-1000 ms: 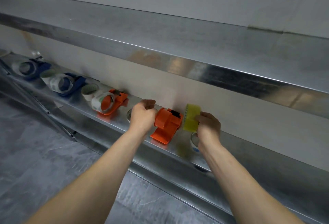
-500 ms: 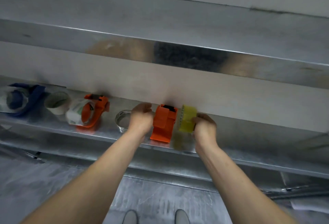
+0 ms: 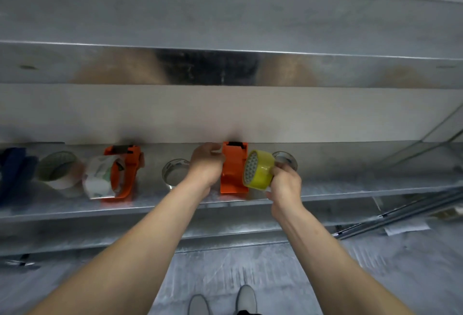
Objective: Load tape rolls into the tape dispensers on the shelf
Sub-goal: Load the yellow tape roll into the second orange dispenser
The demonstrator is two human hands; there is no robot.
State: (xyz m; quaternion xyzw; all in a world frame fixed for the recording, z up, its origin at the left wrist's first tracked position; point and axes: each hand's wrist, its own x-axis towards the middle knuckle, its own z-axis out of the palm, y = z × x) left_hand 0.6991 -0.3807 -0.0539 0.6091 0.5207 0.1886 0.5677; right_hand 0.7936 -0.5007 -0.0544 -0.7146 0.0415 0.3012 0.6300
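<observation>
While left hand [image 3: 206,164] grips the lengthwise orange dispenser [image 3: 233,169], right hand [image 3: 285,184] holds yellow roll [image 3: 259,174], core facing left.

Orange tape dispenser [image 3: 231,175], empty, stood on the metal shelf [image 3: 325,187] against the back wall; a yellow tape roll [image 3: 259,173] was held tilted, touching its right side. A second orange dispenser [image 3: 125,171], loaded with a white roll [image 3: 99,179], lay further left, with loose rolls [image 3: 175,170] between and beside them.

Both forearms were bare from wrist to elbow, with no sleeve, watch or ring showing on the left hand [image 3: 205,164] or the right hand [image 3: 285,184]. At the near edge, two light grey shoes [image 3: 223,301] with rounded toes showed.
</observation>
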